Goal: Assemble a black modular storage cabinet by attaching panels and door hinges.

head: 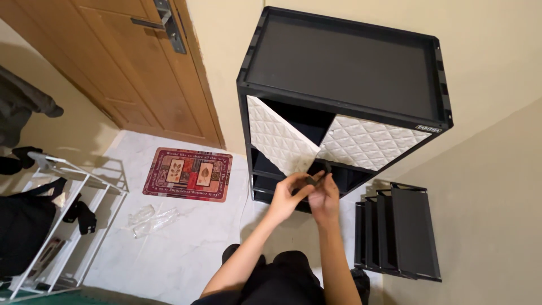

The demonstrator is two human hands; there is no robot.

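Hands meet below the cabinet's (344, 73) front edge: left hand (287, 195) and right hand (325, 197) pinch a small dark part (311, 180) between fingertips, beside the tilted white panel (278, 135). If that pinch loosens, the part may drop to the floor (186, 237).

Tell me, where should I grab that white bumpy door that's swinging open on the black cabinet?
Probably by the free lower corner of the left white door, coming from the front. That corner sticks out from the black cabinet where both hands already meet, while the door's other edges sit close against the frame.
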